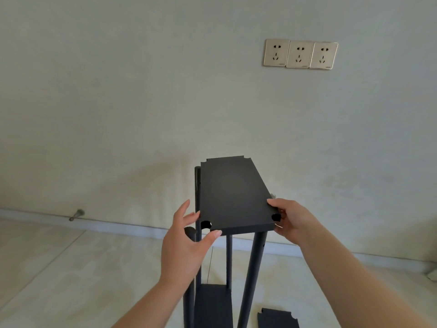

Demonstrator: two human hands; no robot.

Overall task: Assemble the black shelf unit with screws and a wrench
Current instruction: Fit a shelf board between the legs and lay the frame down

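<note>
Head view, sole camera

Item: black shelf board [233, 192], flat, long axis running away from the viewer toward the wall [118, 91]; notched corners at the far end, rounded cut-outs at the two near corners. It sits at the top of the partly built shelf unit, carried among black upright poles [251, 275].

Item: left hand [186, 240], at the board's near-left corner. Thumb tip touches the near edge, fingers reach up beside the left pole [197, 200]; fingers fairly straight, a loose steadying hold rather than a closed grasp. A dark rounded part below the fingers, kind unclear.

Item: right hand [289, 221], at the near-right corner. Thumb lies on the top face, fingers curl under the edge: a pinch on the board. A small pale metallic object shows just under this hand, possibly a screw or wrench; cannot tell.

Item: lower shelf [214, 304], near floor level between the poles.

Item: spare black panel [277, 318], lying on the floor [71, 268] to the right of the frame, well apart from both hands.

Item: three wall sockets [300, 54], upper right.

Governing relation: both hands hold the near short end, board extending away from them. The near corner cut-outs lie just beside the pole tops, so seating likely depends on lining each cut-out with its pole; hands equally near their corners
</note>
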